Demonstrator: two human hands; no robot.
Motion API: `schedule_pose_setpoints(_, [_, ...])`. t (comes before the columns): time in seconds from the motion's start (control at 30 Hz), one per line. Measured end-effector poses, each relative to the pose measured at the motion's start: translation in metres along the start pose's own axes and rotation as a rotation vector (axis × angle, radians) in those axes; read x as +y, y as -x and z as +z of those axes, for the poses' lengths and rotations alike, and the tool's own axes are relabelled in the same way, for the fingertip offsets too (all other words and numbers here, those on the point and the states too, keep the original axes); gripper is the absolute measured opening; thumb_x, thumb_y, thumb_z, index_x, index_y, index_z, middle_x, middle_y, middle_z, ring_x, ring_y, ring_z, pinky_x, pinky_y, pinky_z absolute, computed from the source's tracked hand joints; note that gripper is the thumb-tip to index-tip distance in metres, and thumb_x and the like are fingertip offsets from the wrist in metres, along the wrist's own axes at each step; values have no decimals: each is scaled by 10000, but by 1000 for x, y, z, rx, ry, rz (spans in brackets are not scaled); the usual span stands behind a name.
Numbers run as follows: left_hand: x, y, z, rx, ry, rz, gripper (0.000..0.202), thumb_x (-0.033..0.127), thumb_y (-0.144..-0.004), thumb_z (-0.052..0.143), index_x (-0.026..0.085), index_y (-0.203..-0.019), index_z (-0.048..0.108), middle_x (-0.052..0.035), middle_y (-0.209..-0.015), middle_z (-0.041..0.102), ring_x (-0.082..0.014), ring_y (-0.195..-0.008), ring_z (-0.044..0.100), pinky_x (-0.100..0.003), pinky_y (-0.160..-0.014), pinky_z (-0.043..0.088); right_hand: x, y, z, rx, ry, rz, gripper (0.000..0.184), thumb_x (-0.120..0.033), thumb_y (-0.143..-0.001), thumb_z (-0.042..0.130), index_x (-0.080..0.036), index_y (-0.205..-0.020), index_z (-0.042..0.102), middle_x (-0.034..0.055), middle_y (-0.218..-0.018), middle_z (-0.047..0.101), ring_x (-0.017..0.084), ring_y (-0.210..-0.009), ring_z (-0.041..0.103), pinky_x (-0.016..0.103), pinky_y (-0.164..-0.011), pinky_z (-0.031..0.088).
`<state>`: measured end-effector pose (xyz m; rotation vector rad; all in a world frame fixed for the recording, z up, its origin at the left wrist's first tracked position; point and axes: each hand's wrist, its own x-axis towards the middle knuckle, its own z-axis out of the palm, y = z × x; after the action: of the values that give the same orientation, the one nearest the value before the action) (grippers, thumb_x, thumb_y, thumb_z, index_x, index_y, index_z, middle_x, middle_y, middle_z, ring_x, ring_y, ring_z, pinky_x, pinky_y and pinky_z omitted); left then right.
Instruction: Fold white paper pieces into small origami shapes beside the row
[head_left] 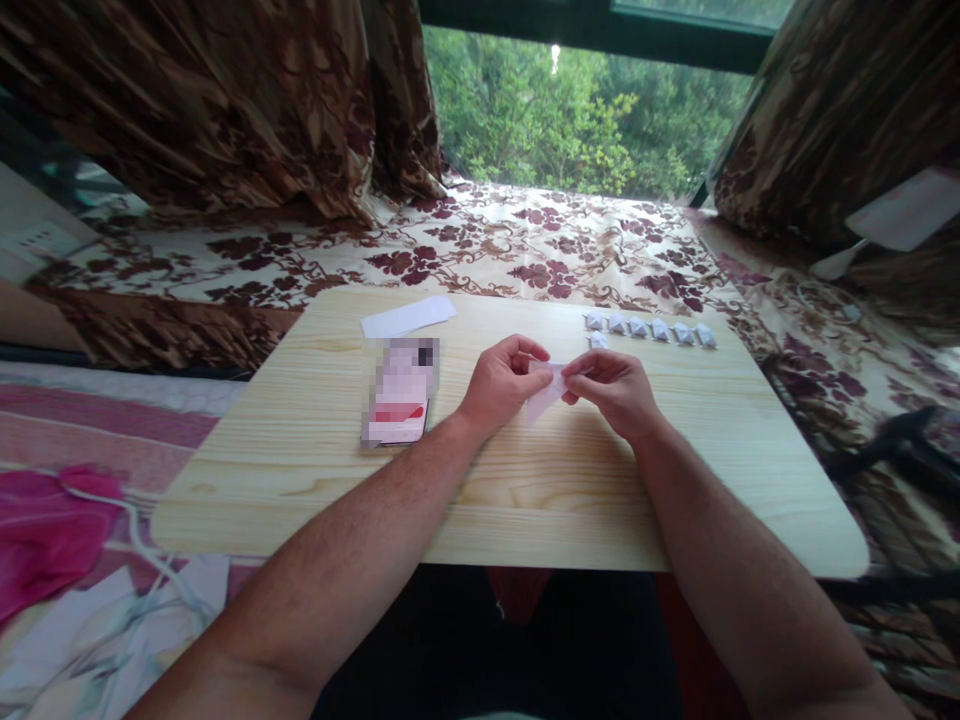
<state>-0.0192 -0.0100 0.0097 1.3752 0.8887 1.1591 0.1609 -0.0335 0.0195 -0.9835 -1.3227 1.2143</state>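
My left hand (504, 382) and my right hand (611, 388) meet over the middle of a light wooden table (315, 470). Both pinch a small white folded paper (544, 392) between their fingertips, and it hangs just above the tabletop. Fingers of both hands are curled closed on the paper. A row of several small folded white paper pieces (649, 328) lies at the far right of the table, with one more (598, 340) just in front of the row's left end.
A phone (401, 392) lies flat left of my left hand. A white paper strip (408, 316) rests beyond it near the far edge. Floral cloth (525, 250) and curtains surround a window behind. Pink fabric (45, 530) and a white cable (142, 545) lie at the lower left.
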Motion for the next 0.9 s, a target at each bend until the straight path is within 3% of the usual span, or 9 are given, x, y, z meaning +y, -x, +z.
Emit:
schedule_pose_setpoints(0.07, [0, 0, 0, 2, -15, 11, 253, 266, -702, 742, 164, -912, 644, 37, -614, 573, -79, -510, 487, -206, -500, 358, -1, 0, 1, 5, 9, -1, 152, -249, -706, 793, -149, -776, 702, 13, -585, 685, 128, -525, 636, 249, -534, 511])
schedule_pose_setpoints(0.23, [3, 1, 2, 46, -69, 35, 250, 255, -689, 734, 158, -905, 654, 26, -651, 604, -83, -538, 498, -204, -501, 368, 1, -2, 1, 52, 47, 26, 399, -319, -684, 817, -164, -1021, 669, 10, -691, 718, 141, -553, 661, 258, -538, 531])
schedule_pose_setpoints(0.47, [6, 4, 5, 58, -169, 60, 222, 258, -702, 710, 149, -895, 688, 0, -686, 649, -95, -555, 526, -207, -495, 373, 4, -3, -1, 75, 165, 57, 300, -413, -720, 793, -135, -783, 698, 25, -630, 691, 132, -552, 645, 232, -525, 508])
schedule_pose_setpoints(0.9, [3, 5, 7, 22, -158, 16, 271, 386, -736, 731, 135, -837, 714, -53, -755, 708, -144, -634, 609, -237, -548, 443, 8, -2, 3, 68, 187, -12, 236, -390, -742, 761, -162, -738, 700, 6, -609, 664, 127, -549, 620, 233, -520, 494])
